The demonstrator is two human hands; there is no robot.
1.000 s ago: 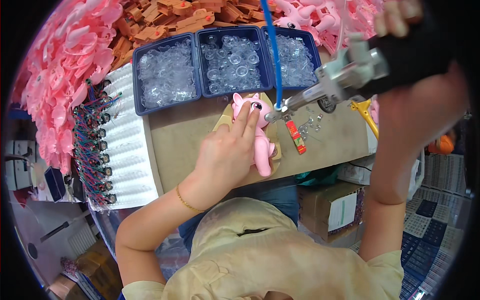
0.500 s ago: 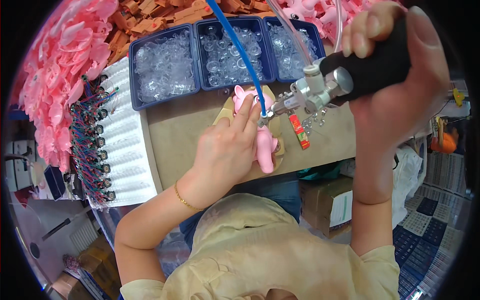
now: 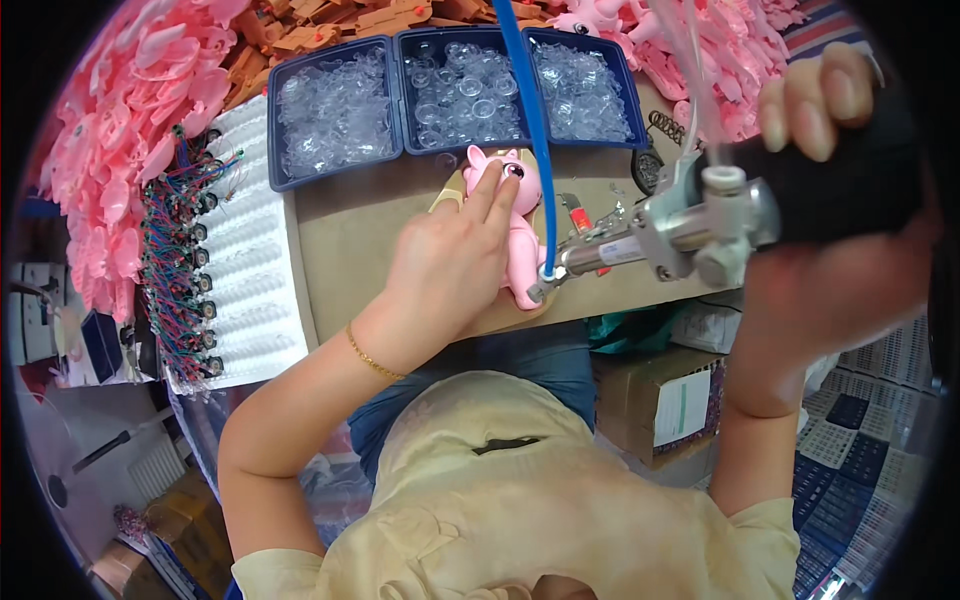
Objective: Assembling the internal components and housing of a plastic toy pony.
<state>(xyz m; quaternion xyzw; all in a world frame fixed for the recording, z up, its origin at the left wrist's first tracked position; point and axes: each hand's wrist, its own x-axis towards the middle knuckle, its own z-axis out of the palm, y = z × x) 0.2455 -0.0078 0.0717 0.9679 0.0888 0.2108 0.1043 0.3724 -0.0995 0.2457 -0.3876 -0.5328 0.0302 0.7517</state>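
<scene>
A pink toy animal figure (image 3: 522, 250) lies on a pale fixture (image 3: 447, 190) on the table in front of me. My left hand (image 3: 445, 255) presses it down, index and middle fingers stretched over its head by the eye; the thumb is hidden. Wrapped round the black grip of a metal powered screwdriver (image 3: 700, 225) is my right hand (image 3: 835, 285), raised at the right. The tool points left, its tip by the toy's lower leg; whether they touch I cannot tell. A blue hose (image 3: 528, 110) runs up from the tip.
Three blue bins (image 3: 400, 100) of clear plastic parts line the table's back. Wired round parts (image 3: 200, 285) lie on white padding (image 3: 255, 260) at left. Pink shells (image 3: 90, 170) and orange-brown pieces (image 3: 320, 30) are heaped behind. A red strip (image 3: 580, 218) lies near small loose pieces.
My right hand has moved right and nearer, taking the screwdriver tip from the toy's upper body down to its lower leg. My left hand stays on the toy.
</scene>
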